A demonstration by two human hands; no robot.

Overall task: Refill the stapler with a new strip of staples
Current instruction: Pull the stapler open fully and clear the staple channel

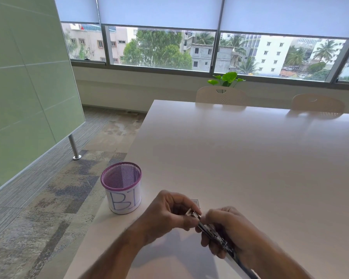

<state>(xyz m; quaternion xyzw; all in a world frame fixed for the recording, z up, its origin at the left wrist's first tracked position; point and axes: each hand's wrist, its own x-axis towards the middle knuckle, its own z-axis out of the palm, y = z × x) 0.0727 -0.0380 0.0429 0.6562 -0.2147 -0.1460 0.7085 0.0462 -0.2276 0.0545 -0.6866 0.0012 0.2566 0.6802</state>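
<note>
White tabletop (240,158) fills the near right, under a far window. At its near edge the right hand (228,232) wraps around a metal stapler (214,233), held above the table. The left hand (167,212) pinches the stapler's front end between thumb and fingers. Just left stands a purple mesh pen cup (121,187), labelled "BI".

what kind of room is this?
Probably an office meeting room: a long white table with matching chairs on its far side, a frosted glass partition, and wide windows with roller blinds.
</note>
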